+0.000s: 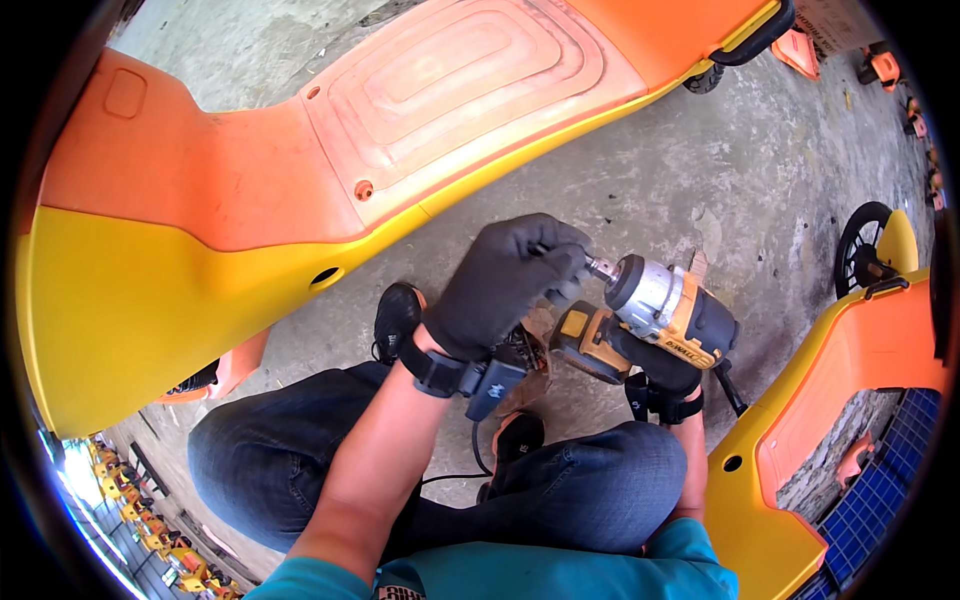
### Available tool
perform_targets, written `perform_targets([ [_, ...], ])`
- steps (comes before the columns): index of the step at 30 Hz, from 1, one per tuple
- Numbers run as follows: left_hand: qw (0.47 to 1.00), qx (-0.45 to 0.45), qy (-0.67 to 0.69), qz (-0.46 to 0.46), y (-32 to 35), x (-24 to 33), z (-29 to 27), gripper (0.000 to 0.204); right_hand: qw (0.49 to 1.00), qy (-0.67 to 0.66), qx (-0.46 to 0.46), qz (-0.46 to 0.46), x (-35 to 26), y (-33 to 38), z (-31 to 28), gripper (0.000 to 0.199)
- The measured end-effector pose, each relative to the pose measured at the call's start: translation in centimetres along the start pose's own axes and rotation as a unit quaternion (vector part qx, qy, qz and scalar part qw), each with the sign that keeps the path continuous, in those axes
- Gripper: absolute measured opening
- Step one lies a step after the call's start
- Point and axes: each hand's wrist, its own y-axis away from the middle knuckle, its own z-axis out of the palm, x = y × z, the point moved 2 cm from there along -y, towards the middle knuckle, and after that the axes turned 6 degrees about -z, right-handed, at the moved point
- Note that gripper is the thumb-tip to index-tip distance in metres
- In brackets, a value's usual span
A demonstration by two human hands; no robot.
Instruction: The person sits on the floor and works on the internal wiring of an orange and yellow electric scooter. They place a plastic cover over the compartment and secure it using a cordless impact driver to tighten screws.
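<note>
My right hand (665, 370), in a black glove, grips the handle of a yellow and black cordless drill (655, 315) held above my knees. Its silver chuck points left. My left hand (505, 280), also gloved in black, pinches a small bit (598, 266) at the chuck's tip. A black strap with a small device (480, 385) sits on my left wrist. I am crouching in blue jeans over a concrete floor (720, 180).
A large orange and yellow plastic scooter body (250, 190) lies across the top left. Another orange and yellow body (850, 360) with a black wheel (858, 245) stands at the right. Blue tiles (880, 500) show at the lower right. More orange parts (885, 65) lie far right.
</note>
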Motion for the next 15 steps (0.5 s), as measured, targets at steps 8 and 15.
perform_targets([
  [8,0.993,-0.07,0.094,-0.03,0.0,-0.9,0.4,0.029,0.985,-0.155,0.008,0.077,2.4,0.7,1.0,0.048],
  [15,0.962,-0.084,0.258,0.01,-0.2,-1.9,-0.3,0.04,0.965,-0.243,0.021,0.098,2.0,0.1,0.8,0.052],
])
